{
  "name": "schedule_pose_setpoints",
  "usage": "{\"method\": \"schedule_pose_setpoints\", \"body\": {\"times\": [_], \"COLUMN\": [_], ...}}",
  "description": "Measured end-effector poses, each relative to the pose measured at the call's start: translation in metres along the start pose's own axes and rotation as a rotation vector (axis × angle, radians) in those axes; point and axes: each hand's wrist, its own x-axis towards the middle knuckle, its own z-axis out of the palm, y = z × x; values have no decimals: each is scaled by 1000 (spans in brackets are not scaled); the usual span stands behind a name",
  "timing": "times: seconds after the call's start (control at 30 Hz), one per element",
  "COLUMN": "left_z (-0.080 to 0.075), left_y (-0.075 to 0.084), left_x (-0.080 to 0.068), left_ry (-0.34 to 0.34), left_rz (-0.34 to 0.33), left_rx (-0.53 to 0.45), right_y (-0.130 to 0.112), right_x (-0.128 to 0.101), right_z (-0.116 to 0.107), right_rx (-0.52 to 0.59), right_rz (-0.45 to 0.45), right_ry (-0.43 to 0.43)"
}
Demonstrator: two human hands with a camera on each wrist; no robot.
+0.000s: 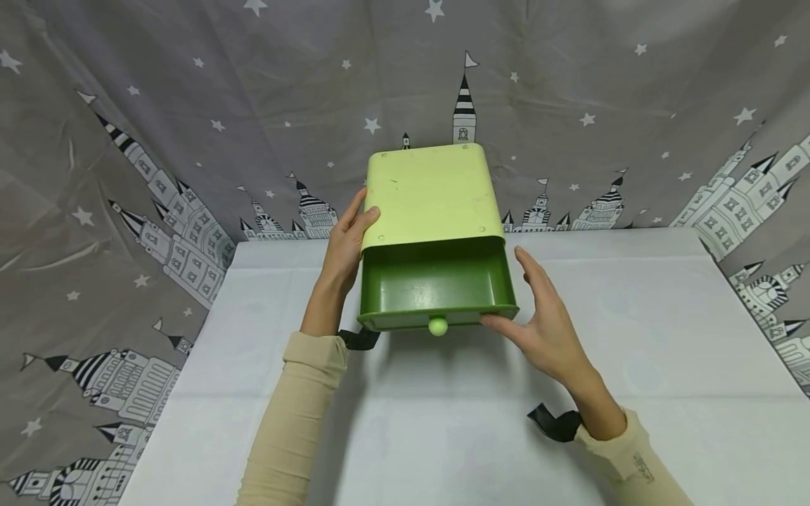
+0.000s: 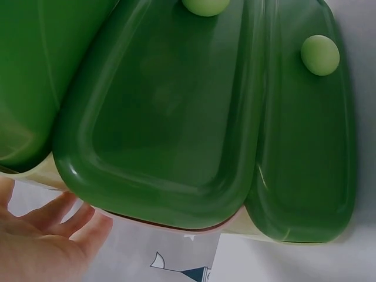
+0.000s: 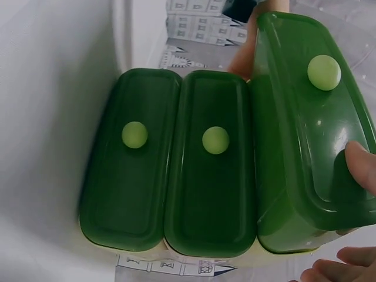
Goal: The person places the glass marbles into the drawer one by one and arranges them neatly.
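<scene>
L hand [image 1: 346, 242] flat against left side of pale-green drawer unit [image 1: 427, 193], fingers [image 1: 370, 216] straight, thumb on top edge; not curled round anything. Unit stands on white tabletop [image 1: 633, 337], back near star-and-castle backdrop [image 1: 158, 176]. Top drawer [image 1: 436, 288], dark green, pulled well out; inside looks bare from head view. Pale round knob [image 1: 438, 326] at its front centre. Right-wrist view: two lower drawers [image 3: 170, 164] closed, each w/ own knob. R hand [image 1: 545, 320] at drawer's right front corner, thumb touching the front, fingers relaxed & spread beside the side wall, not gripping. Black straps at both wrists.
</scene>
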Motion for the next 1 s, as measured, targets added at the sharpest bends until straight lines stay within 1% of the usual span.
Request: {"method": "schedule_pose_setpoints", "body": {"times": [0.23,0.47,0.6,0.73,0.8,1.0], "left_z": [0,0,0,1,1,2], "left_y": [0,1,2,3,3,3], "left_x": [1,1,0,0,0,-1], "left_ry": [-10,-8,0,10,17,24], "left_rz": [-3,-27,-34,-30,-28,-17], "left_rx": [3,8,46,102,116,101], "right_y": [0,5,9,11,13,16], "right_x": [8,25,35,43,46,53], "right_z": [2,8,12,14,15,22], "right_rx": [-21,-3,12,0,-6,-22], "right_rz": [-36,-13,-10,-29,-43,-49], "right_ry": [74,121,132,155,177,274]}}
